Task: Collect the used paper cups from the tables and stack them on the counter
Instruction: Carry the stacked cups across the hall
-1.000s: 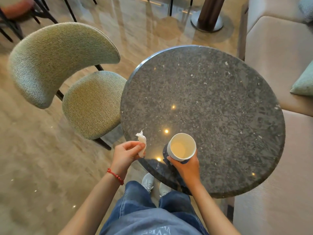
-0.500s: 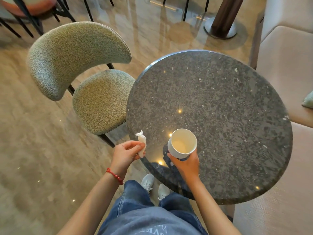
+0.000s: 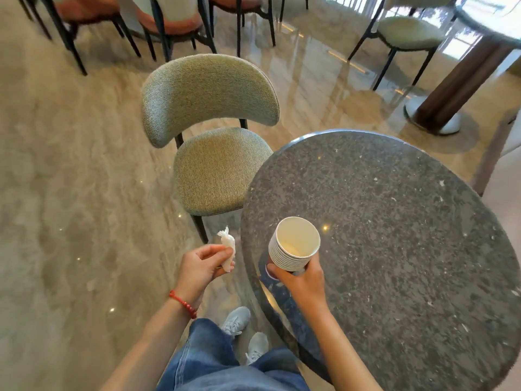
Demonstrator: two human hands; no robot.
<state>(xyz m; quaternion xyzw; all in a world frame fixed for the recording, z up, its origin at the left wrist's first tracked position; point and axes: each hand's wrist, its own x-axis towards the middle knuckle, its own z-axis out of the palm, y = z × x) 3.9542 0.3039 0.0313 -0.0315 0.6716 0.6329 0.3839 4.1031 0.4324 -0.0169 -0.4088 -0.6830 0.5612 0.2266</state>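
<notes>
My right hand (image 3: 300, 280) grips a stack of several nested white paper cups (image 3: 293, 245) from below, tilted so the empty inside of the top cup shows. The stack is held just above the near left edge of the round dark stone table (image 3: 394, 235). My left hand (image 3: 201, 266), with a red bead bracelet on the wrist, pinches a crumpled white paper napkin (image 3: 227, 245) left of the table edge, over the floor.
A green upholstered chair (image 3: 214, 136) stands against the table's left side. More chairs (image 3: 169, 21) line the back. Another table on a dark pedestal (image 3: 456, 88) is at the far right, with a green chair (image 3: 408, 32) beside it. Glossy stone floor lies to the left.
The right hand has lifted the cup stack off the table and tilted it. My view has swung up and left, bringing the back chairs into sight. The left hand still holds the napkin.
</notes>
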